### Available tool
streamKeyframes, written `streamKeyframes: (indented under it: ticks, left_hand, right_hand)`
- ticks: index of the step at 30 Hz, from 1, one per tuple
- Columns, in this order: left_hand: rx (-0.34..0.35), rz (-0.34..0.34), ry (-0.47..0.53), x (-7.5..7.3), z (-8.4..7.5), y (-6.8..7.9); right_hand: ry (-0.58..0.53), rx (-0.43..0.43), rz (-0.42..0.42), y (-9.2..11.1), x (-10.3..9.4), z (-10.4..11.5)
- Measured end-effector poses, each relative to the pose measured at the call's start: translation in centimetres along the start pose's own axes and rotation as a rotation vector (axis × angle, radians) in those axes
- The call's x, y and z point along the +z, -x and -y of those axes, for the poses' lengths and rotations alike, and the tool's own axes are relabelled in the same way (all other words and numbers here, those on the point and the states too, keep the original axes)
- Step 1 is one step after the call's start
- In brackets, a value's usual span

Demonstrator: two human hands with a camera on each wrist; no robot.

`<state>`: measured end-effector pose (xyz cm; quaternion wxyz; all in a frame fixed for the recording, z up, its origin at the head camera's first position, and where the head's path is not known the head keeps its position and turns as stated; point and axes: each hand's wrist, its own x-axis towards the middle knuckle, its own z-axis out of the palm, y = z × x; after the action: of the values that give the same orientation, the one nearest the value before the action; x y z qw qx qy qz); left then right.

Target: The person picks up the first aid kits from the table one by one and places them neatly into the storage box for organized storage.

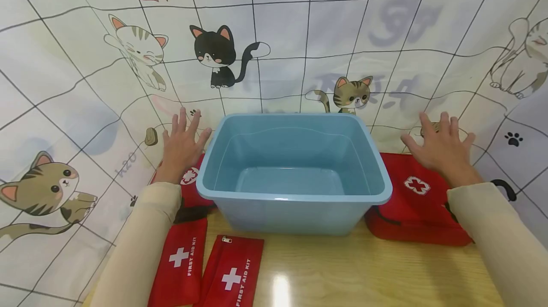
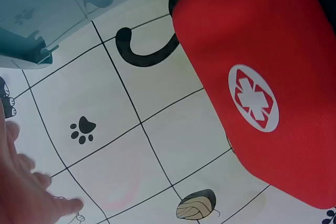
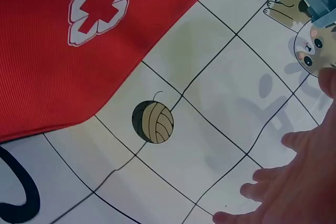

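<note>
Both hands hold nothing, with fingers spread. My left hand (image 1: 181,147) is over a red first aid bag with a white emblem (image 1: 190,176), left of a pale blue plastic basin (image 1: 295,197). On the basin's other side my right hand (image 1: 443,147) hovers above a larger red first aid bag (image 1: 402,216). The basin is upright with nothing in it. In the left wrist view the left fingers show beside the red bag (image 2: 283,40); the right wrist view has the right hand (image 3: 299,182) apart from the red bag (image 3: 42,77).
Two flat red first aid pouches (image 1: 177,264) (image 1: 231,278) lie at the front left of the wooden table (image 1: 351,269), under and beside the left forearm. A white cloth (image 1: 291,26) printed with cats and grid lines rises behind and at both sides.
</note>
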<state>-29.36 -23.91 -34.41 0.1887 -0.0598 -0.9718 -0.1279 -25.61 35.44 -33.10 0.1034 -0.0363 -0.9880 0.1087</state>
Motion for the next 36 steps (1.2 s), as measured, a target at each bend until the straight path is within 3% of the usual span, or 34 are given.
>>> streamKeyframes:
  ticks: [6,11,17,22,30,36]
  left_hand:
    - [-0.041,0.158,0.17,0.5,0.0,0.2]
    - [-0.065,0.246,0.287,0.5,-0.1,0.2]
    - [-0.051,0.292,0.384,0.1,-0.8,0.2]
    - [-0.088,0.348,0.495,-0.2,-1.5,0.4]
    - [-0.11,0.408,0.543,-0.3,-1.5,0.5]
    - [-0.184,0.416,0.555,-0.4,-1.9,0.7]
  right_hand:
    - [-0.096,0.054,0.063,1.1,0.7,-1.4]
    - [-0.148,0.098,0.096,2.2,1.2,-2.4]
    - [-0.215,0.139,0.102,3.7,1.6,-3.8]
    - [-0.319,0.198,0.108,5.2,2.5,-4.9]
    - [-0.404,0.336,0.114,7.7,4.1,-6.6]
    - [-0.408,0.39,0.086,9.1,5.3,-7.9]
